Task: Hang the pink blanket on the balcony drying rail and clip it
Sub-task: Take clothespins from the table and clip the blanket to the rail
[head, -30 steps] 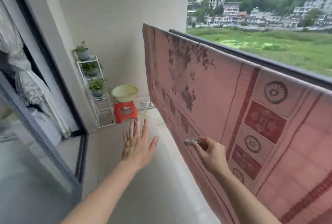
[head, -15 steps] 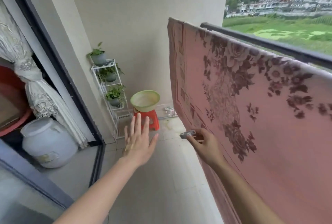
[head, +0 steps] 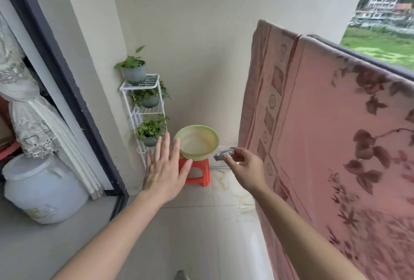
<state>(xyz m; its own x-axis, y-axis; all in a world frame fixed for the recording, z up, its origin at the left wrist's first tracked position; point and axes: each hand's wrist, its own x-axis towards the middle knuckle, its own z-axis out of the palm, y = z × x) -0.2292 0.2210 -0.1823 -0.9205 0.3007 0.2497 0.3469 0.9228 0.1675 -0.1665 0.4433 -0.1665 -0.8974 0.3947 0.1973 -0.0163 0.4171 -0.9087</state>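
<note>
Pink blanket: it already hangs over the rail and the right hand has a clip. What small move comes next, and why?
Probably lift the right hand and its clip to the top edge of the pink blanket on the rail. The blanket is draped, no clip shows along that edge, and the held clip sits well below it; the left hand is free.

Cream wall (head: 201, 33), grey tiled floor (head: 190, 223), white plant rack (head: 143, 85), orange stool (head: 201, 166), daylight.

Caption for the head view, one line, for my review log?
Pink blanket draped over the balcony rail; right hand pinches a silvery clip beside it, left hand open, fingers spread.
</note>
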